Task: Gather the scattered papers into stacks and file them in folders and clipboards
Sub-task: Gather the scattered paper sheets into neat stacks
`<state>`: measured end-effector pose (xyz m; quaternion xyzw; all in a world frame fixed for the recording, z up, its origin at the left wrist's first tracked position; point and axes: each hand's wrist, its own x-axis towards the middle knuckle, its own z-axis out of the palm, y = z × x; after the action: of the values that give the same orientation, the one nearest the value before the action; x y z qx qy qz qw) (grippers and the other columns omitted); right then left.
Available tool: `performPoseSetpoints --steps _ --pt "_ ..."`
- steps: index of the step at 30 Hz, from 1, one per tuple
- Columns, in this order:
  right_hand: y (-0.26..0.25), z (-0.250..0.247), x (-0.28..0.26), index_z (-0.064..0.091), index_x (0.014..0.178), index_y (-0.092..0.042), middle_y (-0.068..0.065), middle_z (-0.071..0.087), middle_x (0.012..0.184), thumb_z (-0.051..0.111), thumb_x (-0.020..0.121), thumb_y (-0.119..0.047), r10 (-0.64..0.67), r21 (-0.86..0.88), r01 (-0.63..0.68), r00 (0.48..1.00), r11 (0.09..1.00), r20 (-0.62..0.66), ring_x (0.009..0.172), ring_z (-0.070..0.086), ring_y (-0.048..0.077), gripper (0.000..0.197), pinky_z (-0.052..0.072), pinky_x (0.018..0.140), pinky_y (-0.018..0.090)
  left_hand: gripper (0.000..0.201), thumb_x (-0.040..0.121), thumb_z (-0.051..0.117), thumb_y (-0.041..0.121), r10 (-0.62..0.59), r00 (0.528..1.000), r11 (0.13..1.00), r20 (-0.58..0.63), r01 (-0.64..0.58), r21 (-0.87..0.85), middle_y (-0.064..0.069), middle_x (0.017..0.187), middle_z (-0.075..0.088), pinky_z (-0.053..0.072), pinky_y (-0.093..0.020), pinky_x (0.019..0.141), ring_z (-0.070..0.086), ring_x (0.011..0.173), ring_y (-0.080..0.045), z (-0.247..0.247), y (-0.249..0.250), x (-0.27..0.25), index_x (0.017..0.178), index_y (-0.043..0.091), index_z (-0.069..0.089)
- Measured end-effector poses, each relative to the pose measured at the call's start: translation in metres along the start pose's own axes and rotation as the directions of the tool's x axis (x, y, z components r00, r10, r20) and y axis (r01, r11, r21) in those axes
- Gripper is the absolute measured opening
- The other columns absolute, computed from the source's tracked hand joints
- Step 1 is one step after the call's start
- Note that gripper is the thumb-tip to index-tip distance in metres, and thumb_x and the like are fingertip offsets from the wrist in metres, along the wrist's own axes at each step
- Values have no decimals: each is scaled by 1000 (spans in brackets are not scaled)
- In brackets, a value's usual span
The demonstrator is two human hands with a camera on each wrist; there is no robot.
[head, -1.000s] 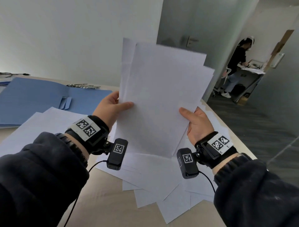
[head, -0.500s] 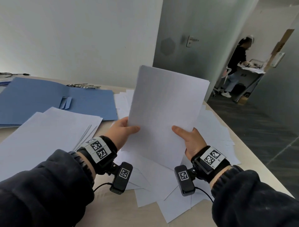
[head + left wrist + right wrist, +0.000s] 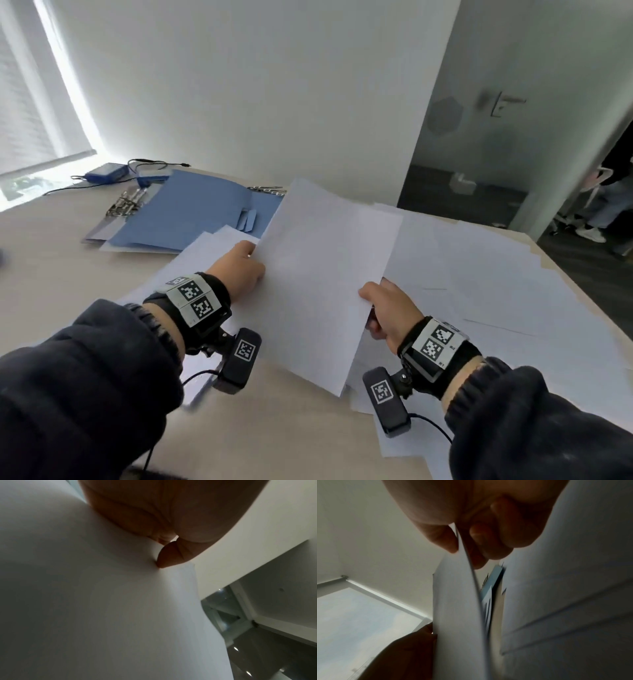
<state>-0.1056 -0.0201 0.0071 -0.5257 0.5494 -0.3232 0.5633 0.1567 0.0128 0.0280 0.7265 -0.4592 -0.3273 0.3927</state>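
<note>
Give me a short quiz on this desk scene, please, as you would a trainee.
1. True or false: both the left hand and the right hand hold the sheaf.
2. What colour is the open folder on the table?
A. red
B. blue
C. green
3. Fill in: the loose sheets to the right of the sheaf lie on the ____.

Key: 1 true, each hand's grip is on one side edge; 2 B; 3 table.
</note>
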Motion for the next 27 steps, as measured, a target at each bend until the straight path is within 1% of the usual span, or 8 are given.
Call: performPoseSetpoints --steps 2,5,8,11,13,15,19,27 --pt "0 27 7 51 88 -14 7 43 75 52 94 -13 -15 -80 25 993 996 116 46 35 14 6 21 48 21 43 87 52 2 -46 997 996 -58 50 72 0 89 61 57 -37 77 63 79 -25 -27 -22 5 127 18 52" --pt "1 67 15 59 92 -13 10 55 85 60 95 -16 -20 -145 59 965 988 261 44 41 14 5 23 45 17 49 90 52 1 -76 990 972 -121 101 215 5 90 55 44 -25 60 54 70 -13 -66 -46 2 135 21 50" --pt "2 104 17 64 96 -14 10 63 85 65 93 -22 -14 -191 77 951 979 309 42 43 12 8 27 42 17 56 88 54 2 -95 985 946 -143 134 295 -1 105 57 46 -27 73 57 80 -18 -98 -67 0 139 25 53" --pt "2 129 16 64 102 -12 9 73 82 64 94 -29 -13 -246 102 941 964 338 42 45 12 19 28 41 19 57 85 54 -1 -106 979 952 -172 150 268 1 99 64 53 -31 76 63 81 -20 -119 -84 1 132 31 60" --pt "3 137 14 65 102 -13 10 76 89 64 94 -35 -9 -261 102 942 960 335 43 46 12 24 28 40 19 55 85 55 -1 -105 976 951 -192 155 267 1 98 64 51 -30 77 62 83 -21 -126 -91 3 131 28 62" --pt "4 138 13 65 97 -16 5 75 82 63 95 -40 -4 -263 94 946 960 324 43 45 11 25 27 39 18 50 88 59 2 -123 970 950 -208 176 257 -3 110 63 47 -29 82 59 90 -22 -129 -95 4 134 22 58" --pt "2 122 13 65 106 -16 -1 72 69 59 96 -46 15 -255 50 969 966 245 45 44 12 33 27 39 18 47 91 63 20 -49 968 942 -246 127 312 -4 132 59 46 -33 95 58 109 -24 -121 -92 5 137 22 54" --pt "-3 44 -2 69 100 -13 2 73 73 61 93 -35 -76 -207 101 989 973 129 48 45 14 24 31 44 22 19 93 60 19 178 983 983 45 -179 30 8 106 70 46 -23 80 63 96 -9 -14 -18 -9 108 25 69"
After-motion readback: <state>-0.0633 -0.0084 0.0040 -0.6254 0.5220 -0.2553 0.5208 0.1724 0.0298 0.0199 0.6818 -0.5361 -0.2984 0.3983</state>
